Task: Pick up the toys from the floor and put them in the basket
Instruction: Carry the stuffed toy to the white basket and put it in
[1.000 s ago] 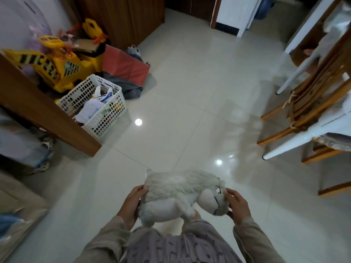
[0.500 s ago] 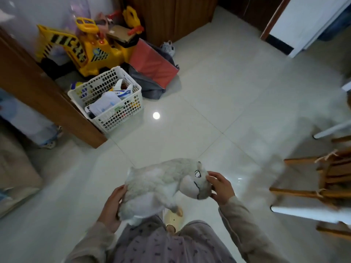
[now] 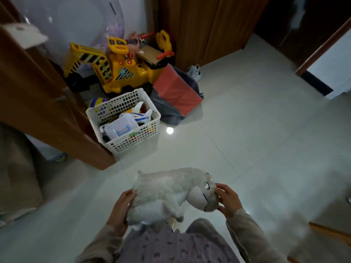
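A white plush animal (image 3: 167, 194) is held in front of my body, well above the floor, its head to the right. My left hand (image 3: 121, 207) grips its rear end and my right hand (image 3: 227, 201) holds its head. The white lattice basket (image 3: 139, 138) stands on the tiles ahead and to the left, against a wooden panel. It holds a toy plane (image 3: 141, 115), a clear plastic box (image 3: 120, 128) and other small toys.
Behind the basket stand a yellow ride-on excavator (image 3: 117, 71), a ball (image 3: 96, 102) and a red-and-grey bag (image 3: 174, 93). A brown wooden panel (image 3: 38, 103) flanks the basket's left. Pale tiled floor stretches to the right; a wooden chair leg (image 3: 330, 231) shows at lower right.
The view has swung left and moved closer to the basket, which now looks larger and nearer. Both hands still carry the plush toy. The chairs have slid out of view to the right.
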The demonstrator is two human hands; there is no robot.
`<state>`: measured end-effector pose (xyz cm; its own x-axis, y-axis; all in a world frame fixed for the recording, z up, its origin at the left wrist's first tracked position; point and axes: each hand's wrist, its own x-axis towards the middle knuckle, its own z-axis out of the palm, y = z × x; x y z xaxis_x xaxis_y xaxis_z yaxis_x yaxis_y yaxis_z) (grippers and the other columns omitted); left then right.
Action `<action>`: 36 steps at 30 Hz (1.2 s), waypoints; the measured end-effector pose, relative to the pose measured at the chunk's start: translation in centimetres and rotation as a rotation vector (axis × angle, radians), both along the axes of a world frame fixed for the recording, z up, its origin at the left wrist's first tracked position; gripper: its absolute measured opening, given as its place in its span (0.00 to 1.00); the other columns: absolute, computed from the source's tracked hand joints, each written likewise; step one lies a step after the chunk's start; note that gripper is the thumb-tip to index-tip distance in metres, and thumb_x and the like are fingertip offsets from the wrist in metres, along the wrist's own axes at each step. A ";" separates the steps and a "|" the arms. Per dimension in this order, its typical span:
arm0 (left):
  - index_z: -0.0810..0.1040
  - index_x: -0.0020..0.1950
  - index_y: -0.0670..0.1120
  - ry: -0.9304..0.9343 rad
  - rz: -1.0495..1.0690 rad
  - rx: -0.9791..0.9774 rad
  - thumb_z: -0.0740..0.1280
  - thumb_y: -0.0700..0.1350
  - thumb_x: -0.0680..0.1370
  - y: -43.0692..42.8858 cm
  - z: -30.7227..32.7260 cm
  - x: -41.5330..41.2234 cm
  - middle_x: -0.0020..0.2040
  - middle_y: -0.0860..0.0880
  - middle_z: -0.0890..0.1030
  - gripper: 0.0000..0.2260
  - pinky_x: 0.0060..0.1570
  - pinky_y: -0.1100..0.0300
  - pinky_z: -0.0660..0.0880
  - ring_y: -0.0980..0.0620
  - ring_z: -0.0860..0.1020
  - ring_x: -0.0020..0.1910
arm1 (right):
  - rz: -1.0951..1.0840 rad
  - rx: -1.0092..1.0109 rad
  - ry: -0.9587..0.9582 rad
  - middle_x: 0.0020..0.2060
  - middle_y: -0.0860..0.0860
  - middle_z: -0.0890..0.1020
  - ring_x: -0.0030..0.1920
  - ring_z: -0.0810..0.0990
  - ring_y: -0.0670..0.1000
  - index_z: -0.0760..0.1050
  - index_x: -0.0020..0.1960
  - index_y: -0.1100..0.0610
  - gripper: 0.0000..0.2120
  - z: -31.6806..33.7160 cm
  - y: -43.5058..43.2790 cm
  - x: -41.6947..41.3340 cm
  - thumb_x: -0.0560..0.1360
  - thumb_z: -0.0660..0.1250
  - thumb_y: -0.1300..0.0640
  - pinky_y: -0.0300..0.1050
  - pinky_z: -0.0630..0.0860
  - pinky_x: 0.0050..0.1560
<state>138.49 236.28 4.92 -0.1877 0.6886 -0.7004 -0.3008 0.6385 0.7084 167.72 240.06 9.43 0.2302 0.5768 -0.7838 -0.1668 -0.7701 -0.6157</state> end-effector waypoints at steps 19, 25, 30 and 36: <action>0.79 0.48 0.49 -0.175 0.159 -0.133 0.63 0.42 0.77 24.2 1.1 -3.7 0.48 0.48 0.81 0.06 0.36 0.58 0.74 0.49 0.77 0.46 | 0.221 -0.044 -0.114 0.37 0.59 0.74 0.33 0.70 0.54 0.73 0.50 0.59 0.06 -2.1 31.0 -3.9 0.77 0.59 0.67 0.39 0.70 0.31; 0.79 0.46 0.50 -0.081 0.362 -0.143 0.60 0.41 0.78 29.8 0.5 -6.7 0.46 0.49 0.80 0.09 0.38 0.59 0.73 0.50 0.77 0.43 | 0.408 -0.105 -0.092 0.37 0.59 0.75 0.36 0.72 0.56 0.74 0.46 0.59 0.05 -2.5 41.6 -9.5 0.77 0.59 0.62 0.42 0.71 0.33; 0.79 0.45 0.48 -0.071 0.517 -0.182 0.61 0.42 0.77 34.1 -0.2 -9.0 0.44 0.47 0.80 0.08 0.41 0.58 0.72 0.47 0.76 0.43 | 0.520 -0.150 -0.111 0.45 0.59 0.76 0.45 0.75 0.58 0.73 0.48 0.60 0.11 -2.7 48.3 -14.3 0.79 0.58 0.53 0.46 0.73 0.39; 0.73 0.63 0.37 -0.039 0.604 -0.185 0.61 0.38 0.78 38.5 -2.0 -11.9 0.56 0.40 0.78 0.14 0.51 0.53 0.75 0.45 0.77 0.52 | 0.698 -0.188 -0.206 0.47 0.58 0.72 0.48 0.70 0.56 0.67 0.38 0.58 0.12 -4.0 52.2 -18.5 0.77 0.63 0.54 0.51 0.75 0.44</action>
